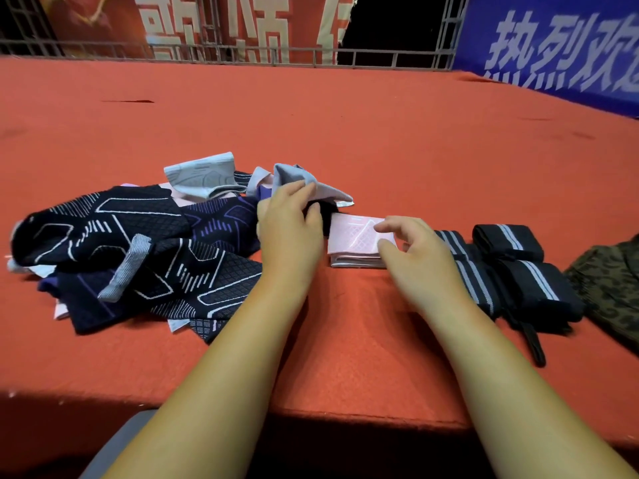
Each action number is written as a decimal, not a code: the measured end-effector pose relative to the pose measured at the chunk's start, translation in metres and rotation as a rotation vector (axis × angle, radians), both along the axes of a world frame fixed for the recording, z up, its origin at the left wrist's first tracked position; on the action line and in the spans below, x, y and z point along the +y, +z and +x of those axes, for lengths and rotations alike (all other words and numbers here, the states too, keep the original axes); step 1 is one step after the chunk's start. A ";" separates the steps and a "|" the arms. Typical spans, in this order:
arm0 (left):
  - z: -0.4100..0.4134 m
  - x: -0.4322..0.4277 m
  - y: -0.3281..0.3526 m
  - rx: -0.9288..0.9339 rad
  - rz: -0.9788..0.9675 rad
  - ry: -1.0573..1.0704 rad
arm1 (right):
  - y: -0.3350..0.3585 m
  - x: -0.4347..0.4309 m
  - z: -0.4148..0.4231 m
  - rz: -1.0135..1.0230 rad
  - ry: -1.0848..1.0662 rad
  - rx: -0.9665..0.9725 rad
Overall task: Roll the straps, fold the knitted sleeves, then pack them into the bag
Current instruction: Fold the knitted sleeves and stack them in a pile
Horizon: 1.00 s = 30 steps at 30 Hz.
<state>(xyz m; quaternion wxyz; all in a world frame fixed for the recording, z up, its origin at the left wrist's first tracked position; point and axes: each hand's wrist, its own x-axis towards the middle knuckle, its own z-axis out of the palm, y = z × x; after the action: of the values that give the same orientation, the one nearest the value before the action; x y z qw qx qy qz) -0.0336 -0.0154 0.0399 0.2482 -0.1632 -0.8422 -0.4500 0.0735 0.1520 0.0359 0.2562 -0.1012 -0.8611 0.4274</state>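
Two hands over a red table (345, 326). Right hand (411, 252), fingers relaxed, touches a folded pink sleeve (354, 240), centre. Rolled straps (511, 267) at 3 o'clock, bag (610, 288) beyond. Left hand (290, 229) pinches a grey sleeve (292, 175) at 12 o'clock; loose pile (138, 243) at 9 o'clock.

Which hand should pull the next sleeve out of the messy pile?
Probably the left hand. It grips a grey sleeve at the edge of the pile, while the right hand touches the folded pink sleeve, beside the rolled straps.
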 end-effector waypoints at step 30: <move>0.024 -0.024 0.052 -0.512 0.794 -0.340 | 0.031 -0.027 0.022 0.065 0.191 0.122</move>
<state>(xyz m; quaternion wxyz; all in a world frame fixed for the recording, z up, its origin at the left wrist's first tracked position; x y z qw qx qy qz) -0.0098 -0.0391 0.0920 -0.0001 -0.0754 -0.6014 -0.7954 0.0953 0.1251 0.0671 0.2694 0.0159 -0.8629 0.4272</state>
